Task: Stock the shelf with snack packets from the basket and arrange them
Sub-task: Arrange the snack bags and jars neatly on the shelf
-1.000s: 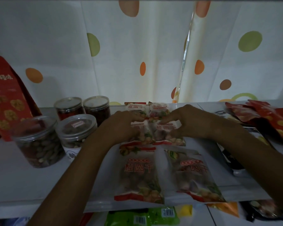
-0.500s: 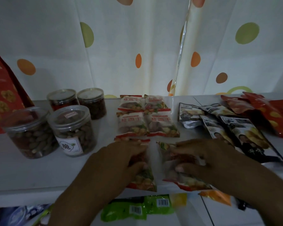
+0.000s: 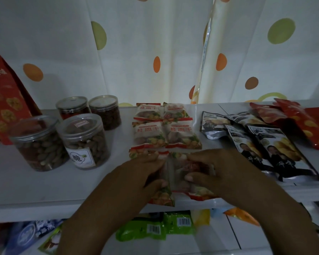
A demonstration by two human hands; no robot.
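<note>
Right of the labelled jar [image 3: 83, 142], four rear packets [image 3: 149, 133] lie squared on the shelf [image 3: 44, 181]; my left hand [image 3: 136, 177] and right hand [image 3: 219, 172] seem to grip the front packets [image 3: 197, 192], probably the last to align.

Left hand [image 3: 136, 173] and right hand [image 3: 219, 168] cover most of two front snack packets [image 3: 201, 194]; pinching or pressing is unclear. Frame edge cuts red box [image 3: 4, 100] at left.
</note>
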